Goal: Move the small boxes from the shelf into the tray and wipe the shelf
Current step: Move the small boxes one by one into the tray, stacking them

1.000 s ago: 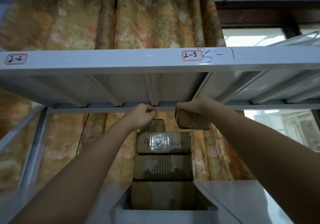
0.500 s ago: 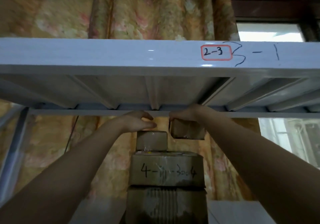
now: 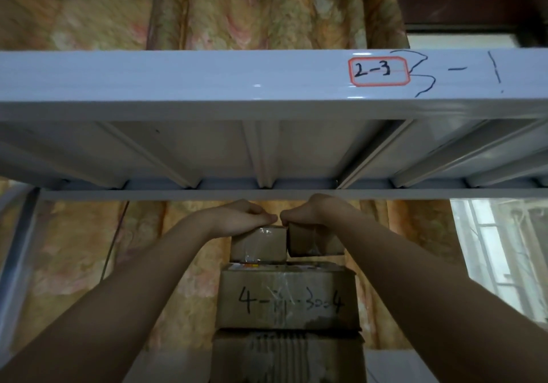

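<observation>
Boxes (image 3: 258, 244) side by side, long axes crosswise

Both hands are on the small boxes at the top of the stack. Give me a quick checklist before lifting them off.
1. Left hand grips left small box: ok.
2. Right hand grips right small box: ok.
3. Right box clear of the marked box below: ok, gap visible.
4. Left box lifted: not ok, seems to rest on it.
5. Headroom under shelf beam: not ok, tight.
6. Tray location: cannot tell.
</observation>
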